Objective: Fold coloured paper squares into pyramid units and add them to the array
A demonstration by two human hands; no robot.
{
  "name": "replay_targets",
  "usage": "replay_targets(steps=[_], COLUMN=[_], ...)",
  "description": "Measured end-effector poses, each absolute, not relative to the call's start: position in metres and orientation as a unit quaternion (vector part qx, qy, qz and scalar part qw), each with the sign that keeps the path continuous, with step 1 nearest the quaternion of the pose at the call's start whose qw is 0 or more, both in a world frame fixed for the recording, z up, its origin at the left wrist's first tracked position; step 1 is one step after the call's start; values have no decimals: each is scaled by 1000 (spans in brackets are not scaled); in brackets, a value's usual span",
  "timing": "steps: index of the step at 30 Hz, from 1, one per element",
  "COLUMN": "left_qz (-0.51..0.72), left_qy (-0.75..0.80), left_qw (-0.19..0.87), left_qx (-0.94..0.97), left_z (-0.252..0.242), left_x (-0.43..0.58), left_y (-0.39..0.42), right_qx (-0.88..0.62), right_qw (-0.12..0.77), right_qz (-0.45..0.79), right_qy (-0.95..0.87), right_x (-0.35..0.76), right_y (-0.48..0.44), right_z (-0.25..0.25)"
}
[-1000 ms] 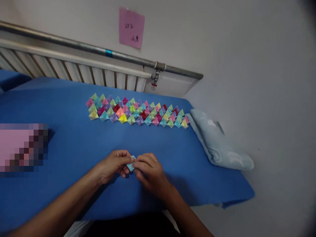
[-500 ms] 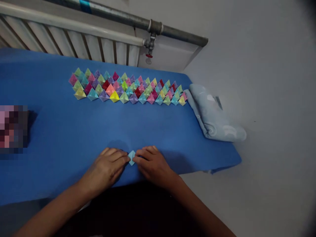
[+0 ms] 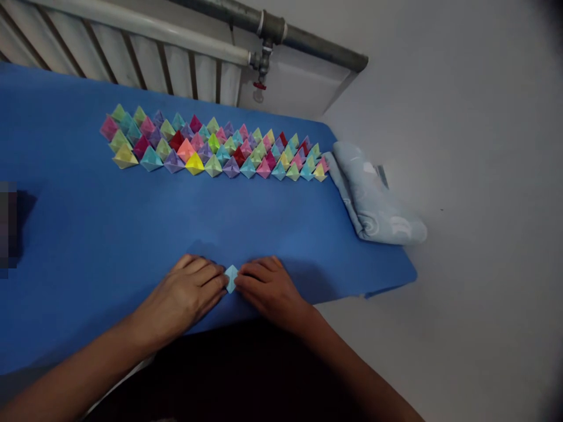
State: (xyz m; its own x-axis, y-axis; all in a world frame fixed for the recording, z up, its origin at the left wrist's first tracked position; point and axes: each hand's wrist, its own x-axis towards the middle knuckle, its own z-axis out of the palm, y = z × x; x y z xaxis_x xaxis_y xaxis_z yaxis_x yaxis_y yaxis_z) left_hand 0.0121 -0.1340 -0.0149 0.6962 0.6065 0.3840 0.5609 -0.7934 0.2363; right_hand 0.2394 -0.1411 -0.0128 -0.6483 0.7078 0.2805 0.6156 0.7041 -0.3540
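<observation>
A small light-blue folded paper piece (image 3: pixel 231 279), diamond-shaped with a crease down its middle, lies at the near side of the blue-covered table. Its left corner is pinched under the fingertips of my left hand (image 3: pixel 191 293). On the opposite corner, the fingers of my right hand (image 3: pixel 268 293) close in the same way. Both hands rest low on the cloth, and their fingers hide the paper's two side corners. Farther back stand several rows of folded paper boats (image 3: pixel 213 166) in many colours.
The blue cloth (image 3: pixel 176 217) covers the table. A rolled grey-blue patterned blanket (image 3: pixel 373 205) lies at the right edge against the wall. Behind the table are a white radiator (image 3: pixel 132 35), a pipe (image 3: pixel 316 44) and a red-handled valve (image 3: pixel 259 85). A blurred object (image 3: pixel 7 228) sits far left.
The view has shifted slightly, so the boats and pipe appear higher and farther left. Both hands keep hold of the paper, which shows a little more of its face between the fingers.
</observation>
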Motion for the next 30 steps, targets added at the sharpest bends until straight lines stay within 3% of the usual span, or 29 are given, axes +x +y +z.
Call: replay_targets(steps=[30], left_qz=[269], left_qy=[331], left_qw=[40], left_qx=[904], left_z=[-22], left_x=[14], left_y=[-136], right_qx=[-412], right_qw=[165], right_qz=[115], right_qy=[-889], right_x=[228], right_y=[-140], right_z=[-7])
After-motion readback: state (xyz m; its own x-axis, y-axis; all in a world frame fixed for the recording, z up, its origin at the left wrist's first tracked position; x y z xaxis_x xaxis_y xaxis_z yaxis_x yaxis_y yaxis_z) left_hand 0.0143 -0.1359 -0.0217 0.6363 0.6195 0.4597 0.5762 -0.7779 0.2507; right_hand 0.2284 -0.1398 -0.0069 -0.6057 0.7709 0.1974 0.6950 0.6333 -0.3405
